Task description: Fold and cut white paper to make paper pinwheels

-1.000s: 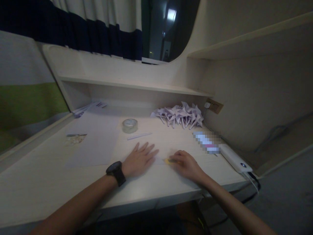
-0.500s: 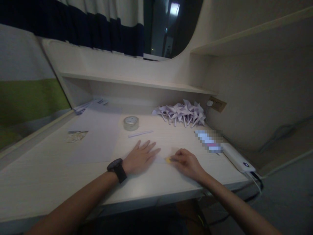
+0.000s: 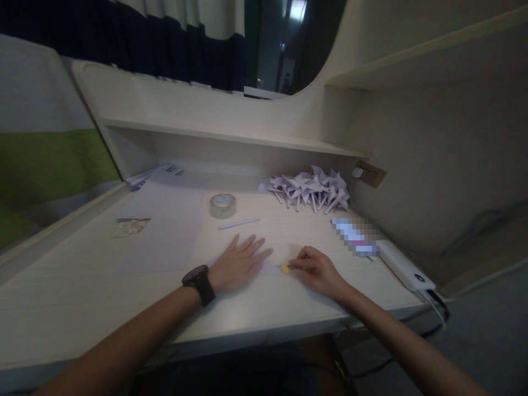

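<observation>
Pale wood-grain counter (image 3: 82, 308), dim light. We note our left hand (image 3: 239, 264) flat, palm down, fingers spread, pressing a sheet of paper (image 3: 274, 242) onto the counter; black watch (image 3: 199, 283) on that wrist. Our right hand (image 3: 319, 270) is curled, fingertips pinched on a small yellow tool (image 3: 285, 268), type n/k, its tip touching the paper just beside the left hand's fingers. Behind the left hand: thin paper strip (image 3: 239, 223), then clear tape roll (image 3: 223, 205). Larger sheet (image 3: 165, 231) lies to the left, small printed card (image 3: 131, 226) at its edge. Pile of folded paper pinwheels (image 3: 307, 190) at the back right, under the shelf (image 3: 231, 140). White power bank (image 3: 406, 267) w/ cable sits near the right edge, well apart from both hands.
</observation>
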